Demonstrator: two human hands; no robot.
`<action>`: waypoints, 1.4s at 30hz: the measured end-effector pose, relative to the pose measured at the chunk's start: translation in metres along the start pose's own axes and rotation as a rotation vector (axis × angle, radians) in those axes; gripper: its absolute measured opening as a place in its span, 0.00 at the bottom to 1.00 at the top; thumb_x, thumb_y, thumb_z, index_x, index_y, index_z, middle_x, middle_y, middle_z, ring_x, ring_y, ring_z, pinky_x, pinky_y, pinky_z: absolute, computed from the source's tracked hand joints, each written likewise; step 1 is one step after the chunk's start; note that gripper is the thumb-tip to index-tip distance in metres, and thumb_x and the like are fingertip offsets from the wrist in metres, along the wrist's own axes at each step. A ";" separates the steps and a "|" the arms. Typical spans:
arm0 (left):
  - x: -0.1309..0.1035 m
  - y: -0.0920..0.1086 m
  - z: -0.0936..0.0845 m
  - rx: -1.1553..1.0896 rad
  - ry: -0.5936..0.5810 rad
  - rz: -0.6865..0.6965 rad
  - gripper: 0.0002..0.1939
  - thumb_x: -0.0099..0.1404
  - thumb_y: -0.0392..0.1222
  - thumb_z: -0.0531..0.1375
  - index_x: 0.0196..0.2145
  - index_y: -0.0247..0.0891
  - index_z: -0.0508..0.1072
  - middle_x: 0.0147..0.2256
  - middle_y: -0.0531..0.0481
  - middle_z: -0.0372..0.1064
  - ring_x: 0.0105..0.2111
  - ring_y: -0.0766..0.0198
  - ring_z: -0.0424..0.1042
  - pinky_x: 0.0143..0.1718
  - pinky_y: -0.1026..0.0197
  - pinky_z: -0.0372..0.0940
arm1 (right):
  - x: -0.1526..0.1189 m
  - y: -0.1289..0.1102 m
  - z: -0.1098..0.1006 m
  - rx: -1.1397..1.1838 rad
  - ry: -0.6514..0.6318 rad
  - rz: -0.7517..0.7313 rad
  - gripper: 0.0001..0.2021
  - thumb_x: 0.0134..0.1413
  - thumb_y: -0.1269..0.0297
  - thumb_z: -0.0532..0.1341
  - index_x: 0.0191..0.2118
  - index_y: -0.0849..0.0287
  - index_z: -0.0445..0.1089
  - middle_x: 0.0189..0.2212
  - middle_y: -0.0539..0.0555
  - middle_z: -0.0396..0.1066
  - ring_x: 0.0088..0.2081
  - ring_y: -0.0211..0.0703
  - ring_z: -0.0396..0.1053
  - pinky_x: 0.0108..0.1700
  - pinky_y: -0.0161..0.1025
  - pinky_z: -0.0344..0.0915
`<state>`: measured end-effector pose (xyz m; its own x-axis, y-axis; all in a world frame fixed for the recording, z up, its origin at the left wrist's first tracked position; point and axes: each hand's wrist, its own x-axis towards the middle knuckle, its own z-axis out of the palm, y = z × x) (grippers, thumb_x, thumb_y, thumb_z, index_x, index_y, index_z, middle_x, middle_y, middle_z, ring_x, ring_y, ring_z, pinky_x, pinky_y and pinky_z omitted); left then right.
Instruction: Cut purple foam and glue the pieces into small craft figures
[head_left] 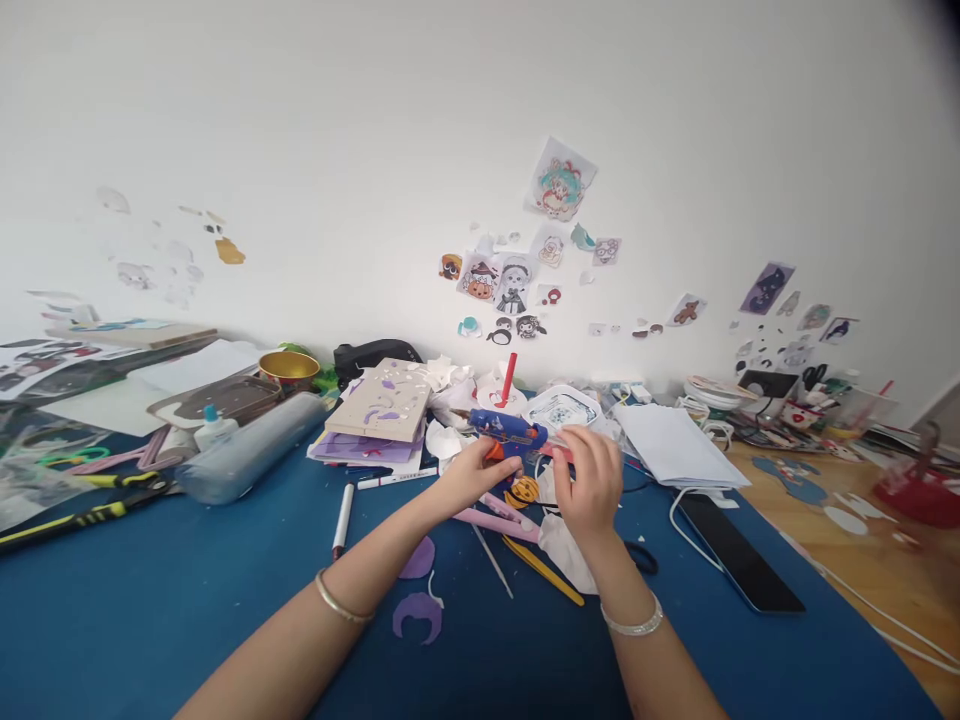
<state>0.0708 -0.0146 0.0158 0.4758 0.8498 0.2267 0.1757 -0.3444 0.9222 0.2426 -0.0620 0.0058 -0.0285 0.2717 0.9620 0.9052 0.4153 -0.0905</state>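
My left hand (474, 478) is wrapped round the orange grip of a blue glue gun (510, 428), whose nozzle points left. At the gun's rear, my right hand (590, 485) is closed on a pinkish-red stick (556, 451); its far end is partly hidden by my fingers. Just below the gun lies a small orange pumpkin piece (523, 490) beside pink strips (496, 524). Nearer to me are a yellow craft tool (544, 572), a thin white stick (493, 562) and a purple felt-like crescent (418, 618).
Crumpled white paper (568, 553) lies by my right wrist. A black tablet-like slab (741, 552) and white sheets (679, 445) are on the right. Leftward stand a stacked board (379, 400), a marker (343, 520), a clear roll (251, 448) and yellow-black pliers (112, 510).
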 end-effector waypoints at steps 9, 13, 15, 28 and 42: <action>-0.029 0.007 0.021 -0.073 -0.110 0.012 0.20 0.59 0.55 0.53 0.35 0.32 0.68 0.26 0.50 0.68 0.28 0.61 0.68 0.29 0.61 0.64 | -0.017 0.018 -0.020 0.063 -0.329 -0.160 0.12 0.60 0.68 0.48 0.38 0.62 0.68 0.29 0.58 0.71 0.32 0.44 0.69 0.32 0.38 0.67; -0.041 0.005 0.033 -0.119 -0.146 0.001 0.15 0.58 0.50 0.56 0.30 0.33 0.69 0.23 0.51 0.66 0.24 0.65 0.65 0.26 0.65 0.61 | -0.028 0.015 -0.043 0.110 -0.303 -0.228 0.10 0.58 0.70 0.50 0.37 0.63 0.69 0.26 0.58 0.72 0.29 0.44 0.70 0.29 0.36 0.67; -0.043 0.002 0.037 -0.152 -0.204 0.009 0.15 0.59 0.50 0.56 0.28 0.33 0.69 0.21 0.53 0.63 0.21 0.68 0.63 0.23 0.66 0.58 | -0.029 0.012 -0.051 0.141 -0.318 -0.243 0.10 0.58 0.70 0.50 0.37 0.62 0.69 0.26 0.57 0.73 0.29 0.44 0.71 0.29 0.36 0.68; -0.055 0.020 0.022 -0.043 -0.297 0.035 0.14 0.60 0.49 0.55 0.39 0.36 0.68 0.39 0.47 0.70 0.38 0.60 0.68 0.39 0.61 0.65 | -0.033 0.008 -0.061 0.166 -0.372 -0.282 0.08 0.55 0.73 0.53 0.37 0.63 0.68 0.22 0.56 0.70 0.23 0.41 0.66 0.24 0.35 0.63; -0.055 0.022 0.024 -0.169 -0.391 -0.049 0.13 0.62 0.50 0.53 0.35 0.36 0.65 0.31 0.50 0.68 0.32 0.64 0.68 0.36 0.61 0.64 | -0.032 0.000 -0.062 0.192 -0.405 -0.189 0.07 0.55 0.73 0.52 0.35 0.61 0.68 0.22 0.56 0.70 0.23 0.41 0.67 0.23 0.34 0.60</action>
<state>0.0694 -0.0787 0.0164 0.7668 0.6374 0.0757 0.0779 -0.2095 0.9747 0.2701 -0.1248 -0.0086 -0.3818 0.4765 0.7920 0.7748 0.6322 -0.0069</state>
